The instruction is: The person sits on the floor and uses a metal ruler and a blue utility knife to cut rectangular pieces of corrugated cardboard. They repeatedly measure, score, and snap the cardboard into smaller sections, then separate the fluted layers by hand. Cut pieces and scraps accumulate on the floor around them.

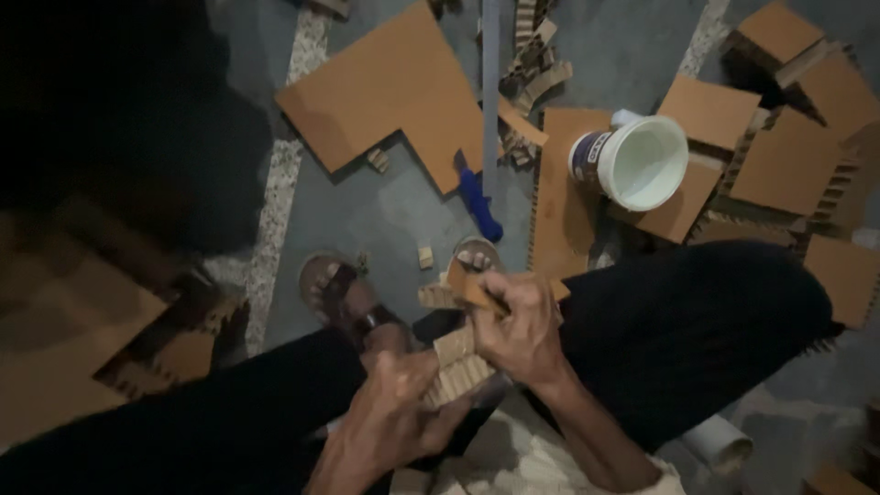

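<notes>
My left hand (399,403) grips a small block of honeycomb cardboard (458,367) low in the head view, above my lap. Just right of it, my right hand (522,335) closes on another cardboard piece (467,289) pressed against the top of the block. Both hands hover over my dark trousers, with my sandalled feet (344,293) on the grey floor just beyond them.
A white plastic bucket (632,160) lies tipped on a cardboard sheet at upper right. A blue-handled knife (478,202) rests on the floor beside a large L-shaped cardboard sheet (394,92). Several cardboard panels and honeycomb scraps (788,165) litter the right side.
</notes>
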